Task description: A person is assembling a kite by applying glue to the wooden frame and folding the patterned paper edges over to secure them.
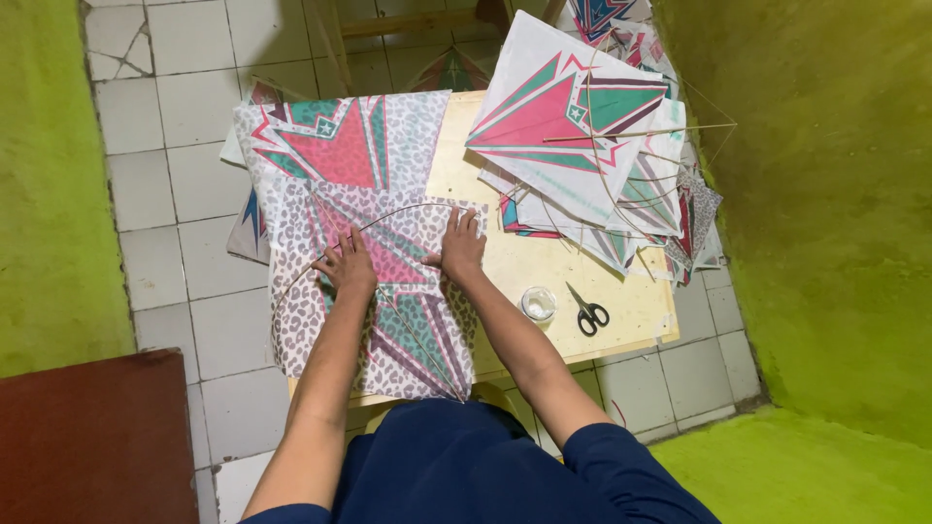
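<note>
A patterned paper kite sheet [388,311] with leopard spots and pink and green star shapes lies on a pale wooden table [544,267]. A thin bowed stick [388,215] arcs across the sheet, and a straight stick [417,340] runs down its middle. My left hand [346,264] presses flat on the sheet just under the bowed stick. My right hand [460,245] presses flat on the sheet's right edge, fingers spread. Neither hand grips anything.
A stack of finished kites [582,146] covers the table's far right. More printed sheets [330,136] lie at the far left. A small round glue pot [538,304] and black scissors [587,312] sit near the right forearm. Green walls flank the tiled floor; a dark red surface [92,437] is lower left.
</note>
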